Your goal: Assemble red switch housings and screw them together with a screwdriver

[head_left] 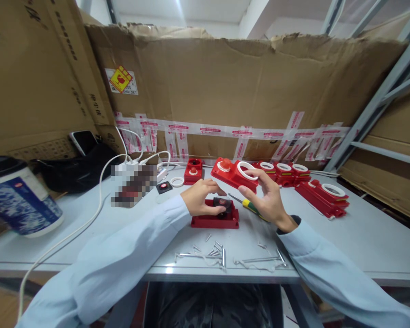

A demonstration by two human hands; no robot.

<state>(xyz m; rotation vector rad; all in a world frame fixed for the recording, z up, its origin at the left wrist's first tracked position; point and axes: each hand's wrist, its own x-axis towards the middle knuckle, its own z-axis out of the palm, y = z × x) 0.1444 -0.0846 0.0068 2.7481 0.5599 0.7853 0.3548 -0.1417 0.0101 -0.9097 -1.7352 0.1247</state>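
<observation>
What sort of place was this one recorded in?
Likely a small workshop or assembly bench: several red housings stand about, with a screwdriver and loose screws among them.

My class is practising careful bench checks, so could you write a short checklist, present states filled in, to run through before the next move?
1. Left hand at the black part: ok, the thumb lies across its front.
2. Black part fully seated in the red housing: cannot tell, the hand covers some of it.
3. Right hand free: ok, thumb and index finger stand apart.
4. Screwdriver clear of the right hand: cannot tell, they overlap in view.
5. Screws gathered in a container: not ok, they lie loose.
</observation>
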